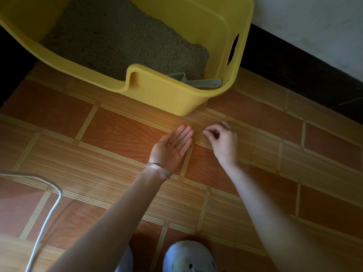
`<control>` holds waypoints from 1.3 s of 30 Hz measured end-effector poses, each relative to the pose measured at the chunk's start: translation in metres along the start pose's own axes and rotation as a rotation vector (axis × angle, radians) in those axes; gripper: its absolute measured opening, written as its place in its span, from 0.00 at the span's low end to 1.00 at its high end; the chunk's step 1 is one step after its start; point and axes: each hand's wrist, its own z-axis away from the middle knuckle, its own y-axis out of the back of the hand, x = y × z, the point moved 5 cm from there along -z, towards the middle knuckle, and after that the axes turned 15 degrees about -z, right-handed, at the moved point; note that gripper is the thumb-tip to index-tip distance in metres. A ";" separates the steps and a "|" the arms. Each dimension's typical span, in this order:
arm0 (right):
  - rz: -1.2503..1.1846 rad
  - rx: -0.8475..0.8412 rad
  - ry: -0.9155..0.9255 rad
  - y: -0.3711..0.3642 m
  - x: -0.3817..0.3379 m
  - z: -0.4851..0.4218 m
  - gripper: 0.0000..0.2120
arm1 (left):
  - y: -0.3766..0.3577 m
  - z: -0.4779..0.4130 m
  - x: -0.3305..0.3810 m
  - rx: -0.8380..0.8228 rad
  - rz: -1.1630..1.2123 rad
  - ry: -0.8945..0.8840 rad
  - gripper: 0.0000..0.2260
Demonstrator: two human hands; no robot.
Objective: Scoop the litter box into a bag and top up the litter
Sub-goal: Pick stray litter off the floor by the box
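Lying palm-up over the tiled floor [117, 134], the left hand [172, 148] keeps its fingers [185, 134] straight and close together, with a few litter grains [178, 143] resting on them. The right hand [222, 142] is just beside it, thumb and forefinger tips pinched together and the other fingers curled; whether a grain sits between them is too small to tell. The yellow litter box [176, 91] stands near the floor's wall edge, holding litter [121, 40] and a grey scoop [198, 83], apart from both hands.
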 end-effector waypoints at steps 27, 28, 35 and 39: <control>-0.134 -0.072 -0.118 0.009 0.015 0.014 0.11 | -0.004 0.002 0.000 0.032 -0.004 0.014 0.17; -0.128 -0.057 -0.109 0.009 0.015 0.014 0.10 | -0.004 0.002 0.000 0.033 -0.004 0.013 0.17; -0.152 -0.003 -0.052 0.002 0.007 0.011 0.07 | -0.003 0.001 0.000 0.033 -0.016 0.010 0.17; -0.135 0.019 -0.034 -0.001 0.005 0.012 0.06 | -0.003 0.001 0.000 0.035 -0.022 0.004 0.17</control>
